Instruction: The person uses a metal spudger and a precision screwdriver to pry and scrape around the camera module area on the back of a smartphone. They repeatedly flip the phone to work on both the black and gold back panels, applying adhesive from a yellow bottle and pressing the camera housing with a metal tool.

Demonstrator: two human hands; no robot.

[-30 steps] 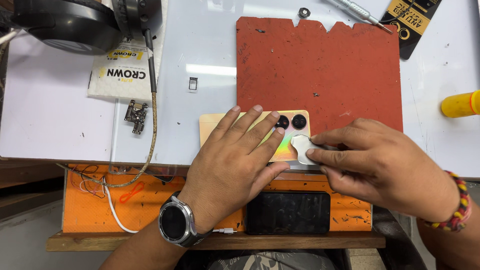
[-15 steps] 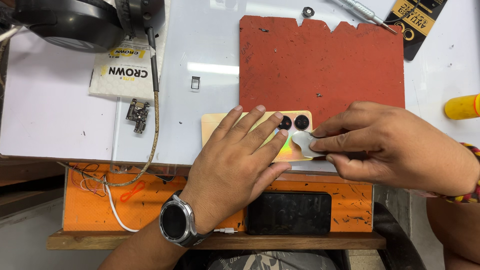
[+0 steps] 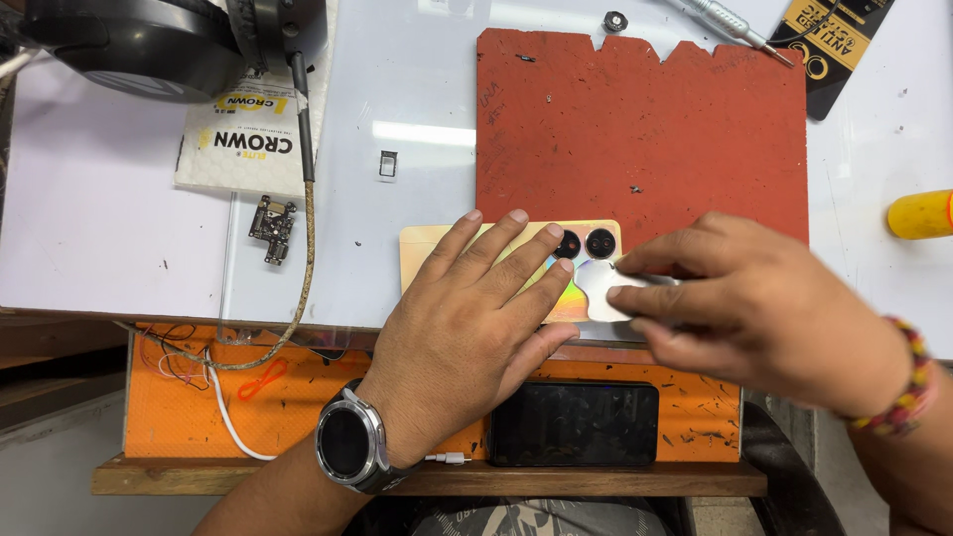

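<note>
A gold phone (image 3: 425,254) with an iridescent back lies face down, partly on a red mat (image 3: 645,129), with two round camera lenses (image 3: 584,243) showing. My left hand (image 3: 467,318), wearing a wristwatch, lies flat on it with fingers spread. My right hand (image 3: 754,308), blurred by motion, pinches a small white piece (image 3: 594,293), cloth or pad I cannot tell, and presses it on the phone's back just below the lenses.
A dark-screened phone (image 3: 576,424) lies on the orange shelf (image 3: 199,397) below the table edge. On the white table are a small circuit board (image 3: 271,223), a SIM tray (image 3: 387,164), a white packet (image 3: 243,139), a black round device (image 3: 149,40), a screwdriver (image 3: 730,22) and a yellow bottle (image 3: 918,213).
My right hand has shifted slightly back and forth with the white piece on the phone's camera end. My left hand stays flat on the phone.
</note>
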